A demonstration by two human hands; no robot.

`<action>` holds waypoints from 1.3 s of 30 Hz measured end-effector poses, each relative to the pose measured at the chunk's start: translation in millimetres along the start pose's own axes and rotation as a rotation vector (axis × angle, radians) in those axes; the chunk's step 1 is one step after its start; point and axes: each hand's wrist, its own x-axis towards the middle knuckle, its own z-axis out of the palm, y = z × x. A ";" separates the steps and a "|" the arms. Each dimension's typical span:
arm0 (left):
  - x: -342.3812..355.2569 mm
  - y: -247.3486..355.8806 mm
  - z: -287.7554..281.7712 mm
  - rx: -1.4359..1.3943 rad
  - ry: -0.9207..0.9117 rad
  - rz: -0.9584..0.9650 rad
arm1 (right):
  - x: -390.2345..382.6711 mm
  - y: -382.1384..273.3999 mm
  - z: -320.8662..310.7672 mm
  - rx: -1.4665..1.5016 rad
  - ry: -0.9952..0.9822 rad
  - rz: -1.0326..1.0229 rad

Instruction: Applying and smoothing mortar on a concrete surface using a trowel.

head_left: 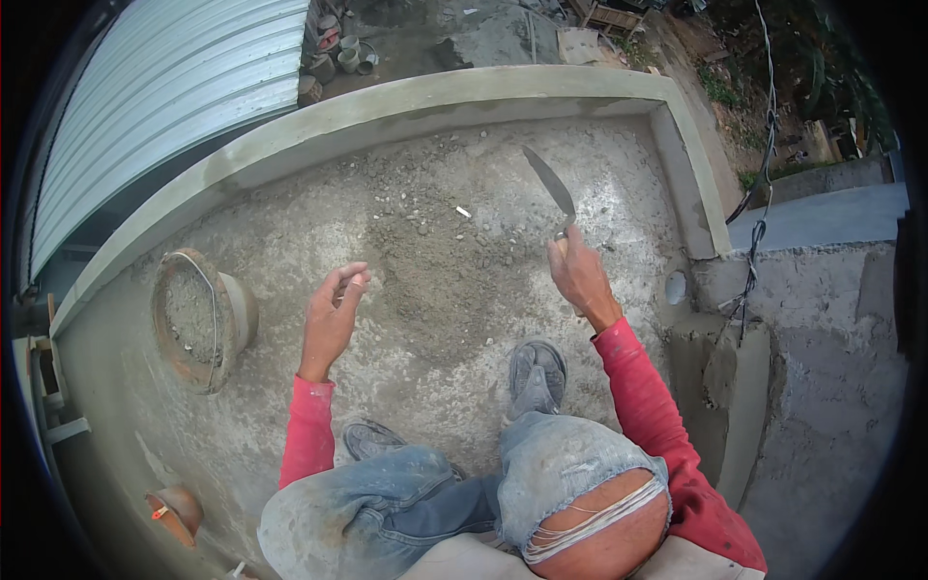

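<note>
My right hand [580, 275] is closed around the handle of a pointed trowel [551, 184]. Its metal blade points up and to the left, above the concrete floor. My left hand [333, 314] is held out with loosely bent fingers, the thumb a little apart, and nothing shows in it. Between and beyond my hands lies a heap of damp grey mortar [435, 256], spread out and crumbly with small stones. A small white piece [463, 212] lies on it. To the left of my left hand, a bucket [240, 309] with a wire handle holds grey mix.
A low concrete parapet [425, 97] bounds the floor ahead and on the right. A corrugated metal roof [174, 106] lies beyond it at left. Cables [756, 232] hang at right near a round hole. A small container [179, 512] with an orange-handled tool is at lower left.
</note>
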 end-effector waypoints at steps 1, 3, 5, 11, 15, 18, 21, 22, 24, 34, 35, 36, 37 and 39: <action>-3.7 -8.5 -4.2 -0.006 -0.019 -0.009 | -3.9 27.4 -11.9 -0.080 0.091 0.128; -8.7 -31.3 -6.2 -0.004 0.193 0.001 | -26.1 85.2 -30.3 -0.179 0.259 0.286; -3.4 -46.3 5.6 0.025 0.242 0.015 | -44.6 113.7 -11.5 -0.181 0.300 0.371; 23.6 -38.4 56.1 0.218 0.322 0.191 | -85.5 17.5 37.8 -0.036 0.033 0.320; 31.1 -36.6 56.0 0.281 0.278 0.301 | -84.6 29.4 -4.9 0.508 -0.081 0.442; 22.9 -36.0 46.5 0.251 0.315 0.267 | -83.8 89.3 -47.3 0.796 0.091 0.649; 16.9 -47.0 39.5 0.228 0.350 0.197 | -81.4 93.0 -40.5 0.848 0.337 0.689; 14.1 -50.5 38.4 0.230 0.347 0.193 | -82.2 89.0 -42.2 0.846 0.335 0.695; 9.6 -55.0 31.0 0.287 0.335 0.194 | -72.9 71.4 -49.3 0.691 -0.338 0.611; 7.8 -57.2 36.1 0.283 0.327 0.185 | -38.2 123.3 -68.2 0.632 0.101 0.622; 9.0 -54.1 38.2 0.280 0.322 0.173 | -34.2 124.8 -75.4 0.783 0.295 0.651; 10.1 -51.6 40.7 0.278 0.316 0.160 | -33.9 122.9 -73.2 0.783 0.299 0.649; 10.7 -51.9 44.4 0.275 0.314 0.164 | -34.5 119.2 -65.3 0.680 0.134 0.639; 11.8 -55.0 49.9 0.217 0.288 0.142 | -42.5 116.2 -48.3 0.648 -0.069 0.616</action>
